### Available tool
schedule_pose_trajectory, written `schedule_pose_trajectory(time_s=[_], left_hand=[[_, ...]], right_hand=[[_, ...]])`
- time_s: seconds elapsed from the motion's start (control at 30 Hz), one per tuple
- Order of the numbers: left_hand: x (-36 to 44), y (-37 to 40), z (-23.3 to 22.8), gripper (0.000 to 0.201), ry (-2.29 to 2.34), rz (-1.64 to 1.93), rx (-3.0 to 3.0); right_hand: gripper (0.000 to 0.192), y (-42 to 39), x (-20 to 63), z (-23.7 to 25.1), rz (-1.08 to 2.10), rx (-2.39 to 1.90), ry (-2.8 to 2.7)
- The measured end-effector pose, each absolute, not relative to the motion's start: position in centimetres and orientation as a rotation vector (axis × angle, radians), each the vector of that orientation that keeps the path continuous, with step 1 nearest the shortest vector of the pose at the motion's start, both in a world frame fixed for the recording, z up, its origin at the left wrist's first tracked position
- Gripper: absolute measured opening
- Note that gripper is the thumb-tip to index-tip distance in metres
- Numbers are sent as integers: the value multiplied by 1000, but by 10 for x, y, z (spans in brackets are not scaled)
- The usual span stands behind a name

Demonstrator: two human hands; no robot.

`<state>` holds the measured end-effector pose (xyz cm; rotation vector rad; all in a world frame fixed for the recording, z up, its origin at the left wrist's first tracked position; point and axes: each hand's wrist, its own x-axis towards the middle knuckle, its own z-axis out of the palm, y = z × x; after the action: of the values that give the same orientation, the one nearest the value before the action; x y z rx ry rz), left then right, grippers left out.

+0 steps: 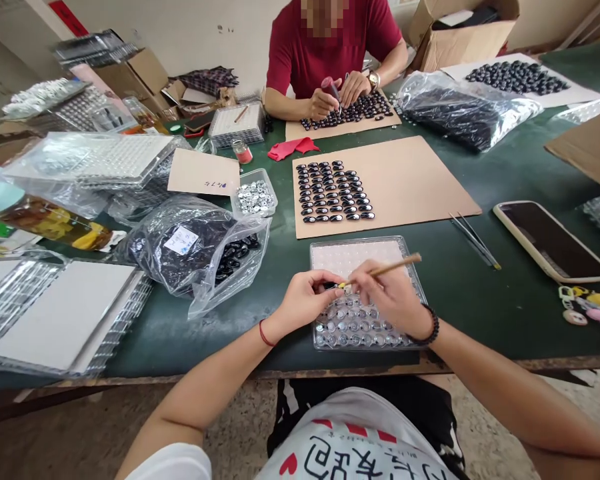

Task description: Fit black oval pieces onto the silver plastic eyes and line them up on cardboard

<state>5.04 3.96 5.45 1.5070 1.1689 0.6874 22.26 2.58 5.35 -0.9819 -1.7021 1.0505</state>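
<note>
A clear plastic tray [325, 341] with rows of small round cups lies in front of me, a pale sheet covering its far part. Over the tray, my left hand [310, 293] pinches a small black piece [330, 285] between thumb and fingers. My right hand [393, 297] is closed around a thin wooden stick [397, 264]; its yellowish tip meets the black piece, though the fingers partly hide the contact. Beyond the tray, a cardboard sheet [415, 180] bears rows of glossy black oval pieces [333, 193].
Left of the tray are an open bag of black pieces [190, 243] and a tub of silvery parts [255, 195]. Tweezers [475, 240] and a phone [553, 240] lie to the right. Across the table, a person in red [330, 60] works over black pieces with a pen-like tool.
</note>
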Motion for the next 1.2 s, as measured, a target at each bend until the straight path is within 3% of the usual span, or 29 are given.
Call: schedule_pose_trajectory(time_s=[0.13, 0.33, 0.53, 0.73, 1.2], left_hand=[[51, 41, 58, 24, 1185, 652, 1470], [53, 43, 60, 27, 1311, 649, 1584], [51, 37, 57, 23, 1303, 673, 1878], [43, 38, 51, 17, 1100, 985, 2448], [35, 41, 56, 18, 729, 1094, 2656]], right_hand=[[35, 37, 228, 56, 1504, -884, -1260], [12, 43, 227, 56, 1336, -1109, -1539], [16, 44, 222, 56, 1571, -954, -1479], [24, 46, 223, 57, 1770, -926, -1238], [21, 43, 224, 57, 1667, -929, -1404]])
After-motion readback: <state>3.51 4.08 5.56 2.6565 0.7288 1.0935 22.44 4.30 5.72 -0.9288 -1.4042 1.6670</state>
